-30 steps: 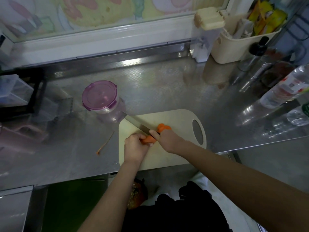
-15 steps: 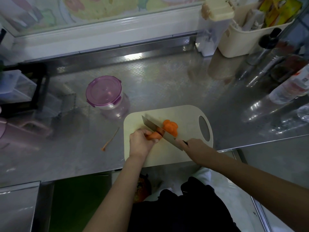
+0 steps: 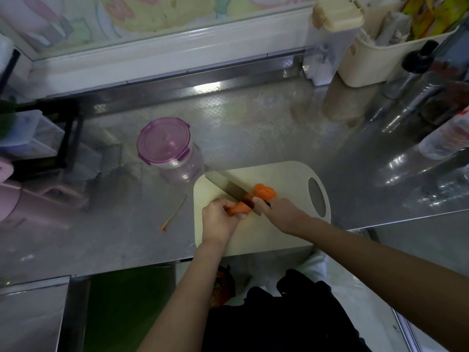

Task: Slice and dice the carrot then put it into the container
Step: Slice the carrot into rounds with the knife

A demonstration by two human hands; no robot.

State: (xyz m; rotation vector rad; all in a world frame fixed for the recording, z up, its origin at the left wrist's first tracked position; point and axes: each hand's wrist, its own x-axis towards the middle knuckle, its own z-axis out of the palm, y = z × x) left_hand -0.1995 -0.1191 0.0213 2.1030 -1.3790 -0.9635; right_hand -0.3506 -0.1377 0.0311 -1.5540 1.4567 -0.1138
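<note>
So, left hand point(image 3: 219, 222) grips the carrot point(image 3: 238, 208) on the board point(image 3: 284, 179) at the surface's near edge, pinning it so it won't roll. Right hand point(image 3: 278, 212) clutches the knife point(image 3: 228, 185), blade down across the carrot. Slices point(image 3: 265, 193) pile beside it; the container point(image 3: 167, 146) waits lidded by the board.

The left hand point(image 3: 218, 221) and right hand point(image 3: 281, 214) are bare. Back from the fingers, the left forearm point(image 3: 182, 288) and right forearm point(image 3: 380, 262) are uncovered as far as the frame's edge shows. Well behind the fingers, at the body, is a black garment point(image 3: 279, 316), soft and creased, its cut too dark to tell.
</note>
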